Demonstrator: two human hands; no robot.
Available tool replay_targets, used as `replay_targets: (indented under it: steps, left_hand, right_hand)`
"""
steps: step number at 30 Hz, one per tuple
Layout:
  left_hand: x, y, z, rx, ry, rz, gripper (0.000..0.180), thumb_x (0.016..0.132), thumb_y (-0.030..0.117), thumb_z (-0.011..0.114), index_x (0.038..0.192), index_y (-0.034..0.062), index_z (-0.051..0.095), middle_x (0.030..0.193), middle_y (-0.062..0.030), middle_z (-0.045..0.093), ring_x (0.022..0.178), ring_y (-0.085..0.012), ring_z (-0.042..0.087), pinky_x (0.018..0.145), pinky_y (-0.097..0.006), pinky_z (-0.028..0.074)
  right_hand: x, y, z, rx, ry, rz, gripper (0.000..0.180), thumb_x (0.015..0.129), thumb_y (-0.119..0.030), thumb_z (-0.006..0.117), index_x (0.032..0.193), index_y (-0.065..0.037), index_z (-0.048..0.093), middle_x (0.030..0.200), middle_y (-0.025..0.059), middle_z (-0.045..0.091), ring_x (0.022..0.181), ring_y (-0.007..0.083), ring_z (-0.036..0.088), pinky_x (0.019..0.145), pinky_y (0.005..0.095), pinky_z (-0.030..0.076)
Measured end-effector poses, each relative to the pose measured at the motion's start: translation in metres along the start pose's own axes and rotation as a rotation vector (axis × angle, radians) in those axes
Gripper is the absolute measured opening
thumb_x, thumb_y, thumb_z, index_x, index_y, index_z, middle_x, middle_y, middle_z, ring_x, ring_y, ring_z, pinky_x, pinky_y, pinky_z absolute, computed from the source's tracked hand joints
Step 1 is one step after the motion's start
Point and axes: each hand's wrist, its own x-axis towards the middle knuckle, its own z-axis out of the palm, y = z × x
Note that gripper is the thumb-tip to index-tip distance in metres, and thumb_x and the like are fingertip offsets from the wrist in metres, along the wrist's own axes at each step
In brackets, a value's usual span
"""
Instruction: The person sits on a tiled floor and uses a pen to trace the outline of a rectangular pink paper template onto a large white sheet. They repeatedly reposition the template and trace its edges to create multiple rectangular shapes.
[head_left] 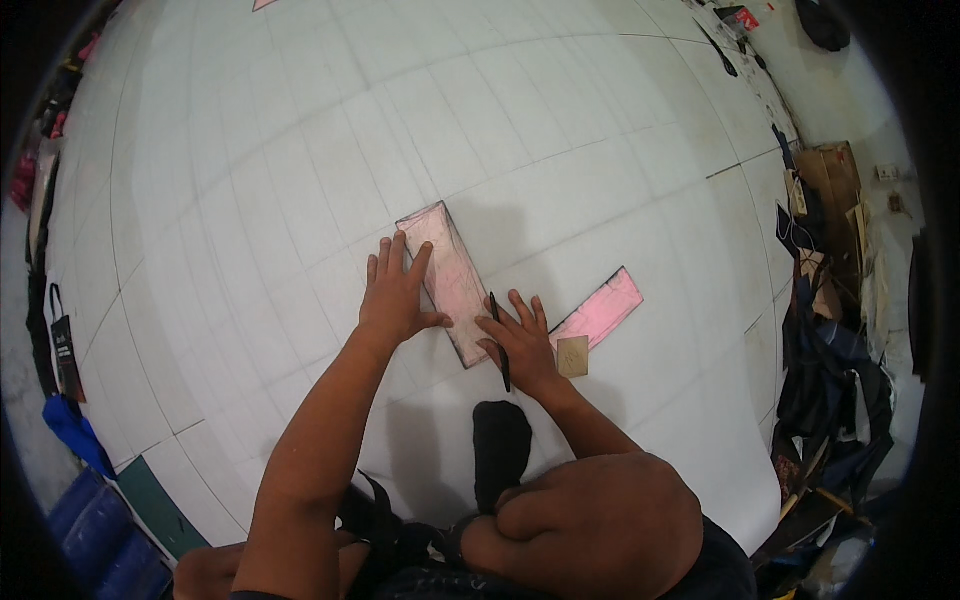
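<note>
From the head view, the left hand (395, 295) lies spread and flat, holding nothing, pressing the pale pink rectangular template (450, 275) onto the large white gridded sheet (300, 150). Just right of it, the right hand (522, 345) grips a black pen (499, 340) at the template's edge. The tracing looks, perhaps, partway; lines are too faint to judge.

A white sheet (300, 150) ruled with a dark grid is covering the floor. On it a pale pink template (450, 275) with faint scribbled lines is lying at the middle, and a brighter pink strip (605, 305) is showing to its right, beside a small tan square (572, 356). The pen (499, 340) is black. Far left, blue bags (75, 430) are sitting by a dark green board (160, 495).
</note>
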Motion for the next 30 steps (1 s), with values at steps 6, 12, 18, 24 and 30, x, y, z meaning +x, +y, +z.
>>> replay_targets:
  steps: [6, 12, 18, 24, 30]
  left_hand:
    - [0.003, 0.007, -0.003, 0.073, -0.055, -0.009, 0.128, 0.063, 0.057, 0.094, 0.162, 0.0108, 0.028, 0.167, -0.0289, 0.019, 0.156, -0.0482, 0.017, 0.125, -0.06, 0.021]
    - [-0.001, 0.006, -0.007, 0.118, -0.085, -0.052, 0.128, 0.064, 0.056, 0.094, 0.163, 0.0116, 0.027, 0.167, -0.0292, 0.019, 0.156, -0.0482, 0.017, 0.126, -0.058, 0.021]
    - [0.005, 0.011, -0.007, 0.106, -0.088, -0.036, 0.127, 0.064, 0.056, 0.094, 0.163, 0.0123, 0.027, 0.167, -0.0288, 0.018, 0.156, -0.048, 0.017, 0.125, -0.059, 0.022]
    - [0.003, 0.009, -0.005, 0.1, -0.077, -0.035, 0.126, 0.065, 0.055, 0.094, 0.163, 0.0127, 0.027, 0.167, -0.0287, 0.018, 0.156, -0.0481, 0.018, 0.125, -0.059, 0.022]
    - [0.003, 0.009, -0.006, 0.103, -0.08, -0.047, 0.127, 0.064, 0.054, 0.095, 0.163, 0.0129, 0.027, 0.167, -0.0288, 0.018, 0.156, -0.0483, 0.017, 0.126, -0.059, 0.022]
  right_hand:
    - [-0.002, -0.002, -0.003, 0.016, 0.01, 0.023, 0.042, 0.092, -0.018, 0.075, 0.132, -0.013, 0.065, 0.147, 0.0112, 0.059, 0.146, 0.0399, 0.041, 0.122, 0.062, 0.02]
    - [-0.012, -0.008, -0.032, 0.292, 0.097, 0.154, 0.042, 0.097, -0.009, 0.066, 0.137, -0.002, 0.057, 0.128, 0.019, 0.067, 0.124, 0.0383, 0.059, 0.113, 0.0513, 0.038]
    - [-0.042, -0.028, -0.025, 0.525, -0.084, 0.398, 0.026, 0.1, -0.013, 0.065, 0.122, -0.001, 0.067, 0.112, 0.0199, 0.071, 0.105, 0.035, 0.068, 0.094, 0.0408, 0.052]
    - [-0.037, -0.046, -0.02, 0.597, -0.009, 0.314, 0.02, 0.097, -0.015, 0.069, 0.112, -0.002, 0.072, 0.106, 0.0174, 0.074, 0.102, 0.0357, 0.069, 0.091, 0.0439, 0.053]
    - [-0.039, -0.046, -0.015, 0.512, -0.02, 0.286, 0.019, 0.095, -0.013, 0.071, 0.11, -0.002, 0.074, 0.106, 0.015, 0.074, 0.101, 0.0337, 0.068, 0.091, 0.0431, 0.052]
